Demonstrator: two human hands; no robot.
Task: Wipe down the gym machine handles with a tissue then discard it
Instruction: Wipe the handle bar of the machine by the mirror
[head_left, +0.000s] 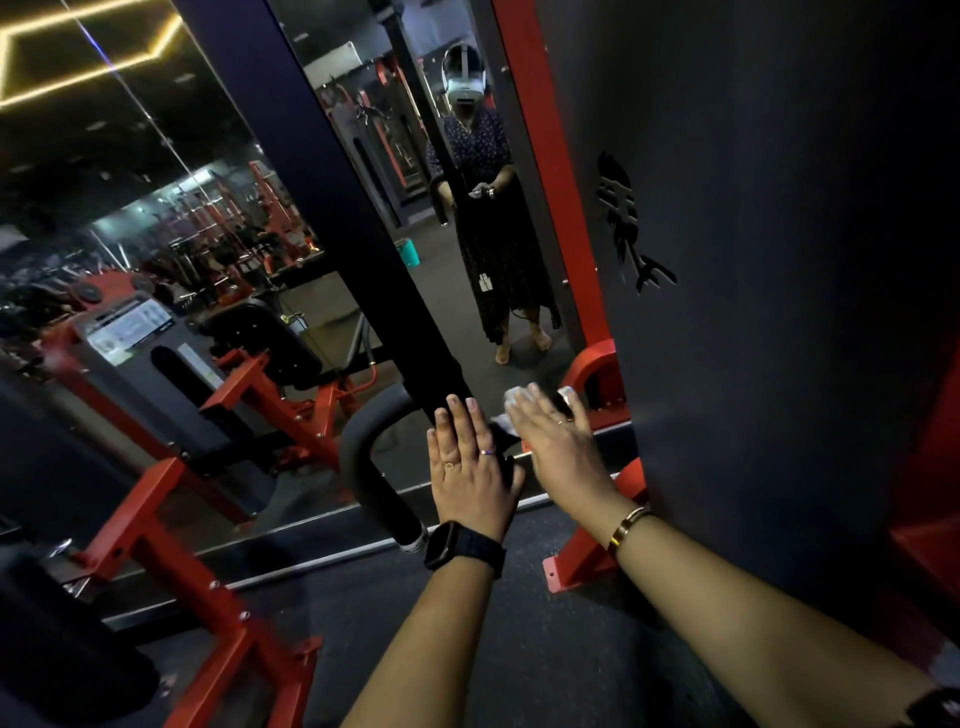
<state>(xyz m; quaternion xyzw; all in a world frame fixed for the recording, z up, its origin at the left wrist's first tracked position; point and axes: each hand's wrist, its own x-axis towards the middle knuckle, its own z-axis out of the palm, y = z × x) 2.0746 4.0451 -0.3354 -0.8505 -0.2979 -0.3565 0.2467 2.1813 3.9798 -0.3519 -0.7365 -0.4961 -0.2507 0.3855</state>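
A black curved machine handle (363, 457) hangs in front of a wall mirror. My left hand (470, 467), with a dark watch on the wrist, rests on the handle's straight middle part, fingers stretched out along it. Just to the right, my right hand (553, 436) holds a white tissue (519, 399) against the handle's right end, and its fingertips bend over the tissue. The tissue pokes out past the fingertips. Both hands hide the part of the handle beneath them.
The large mirror (208, 208) reflects me, red and black machines and a green bucket (408, 252) on the floor behind. A red machine frame (582, 551) and a dark panel (779, 260) stand close on the right. A red frame (171, 561) lies low on the left.
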